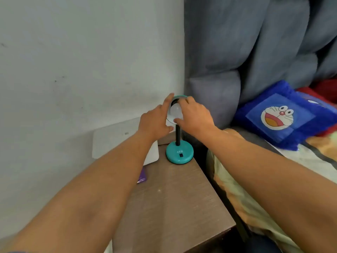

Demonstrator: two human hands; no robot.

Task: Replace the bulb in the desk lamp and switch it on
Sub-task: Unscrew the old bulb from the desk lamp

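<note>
Two hands cup the white bulb [175, 111] in the teal lamp [179, 154]

A: what's the lamp like?
B: little teal desk lamp [179, 152], round base on the wooden nightstand, black upright stem. White frosted bulb [175, 111] sits in the tilted shade, unlit.
</note>
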